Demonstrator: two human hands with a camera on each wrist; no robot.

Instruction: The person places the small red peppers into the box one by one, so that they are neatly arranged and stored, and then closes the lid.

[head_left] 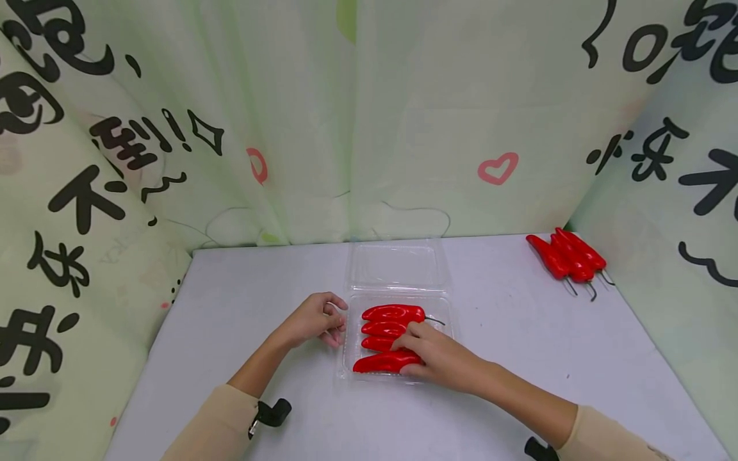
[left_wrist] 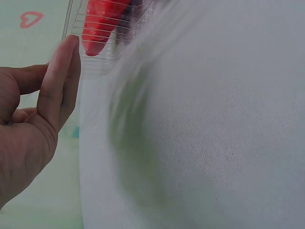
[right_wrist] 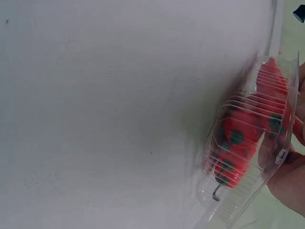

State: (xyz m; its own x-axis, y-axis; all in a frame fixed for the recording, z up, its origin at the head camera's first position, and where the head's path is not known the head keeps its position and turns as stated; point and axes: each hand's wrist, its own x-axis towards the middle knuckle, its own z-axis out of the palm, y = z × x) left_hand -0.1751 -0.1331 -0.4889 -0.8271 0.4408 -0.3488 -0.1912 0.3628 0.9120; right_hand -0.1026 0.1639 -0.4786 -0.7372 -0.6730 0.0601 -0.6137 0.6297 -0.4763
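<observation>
Left hand bends loosely; right hand pinches.

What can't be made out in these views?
Head: stem ends of the lower three red peppers, behind the right hand.
Head: lower part of the black device at the right cuff, cut off by the bottom edge.
Left wrist: most of the clear box, cut off by the top edge.

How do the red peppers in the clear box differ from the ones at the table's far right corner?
Number: four boxed peppers show in the box; the corner peppers number three.
Pose: the boxed peppers lie crosswise, side by side; the corner peppers slant, stems toward the near right.
Contact: the right hand is on the boxed peppers; no hand touches the corner peppers.
Shared: both groups are glossy red.
</observation>
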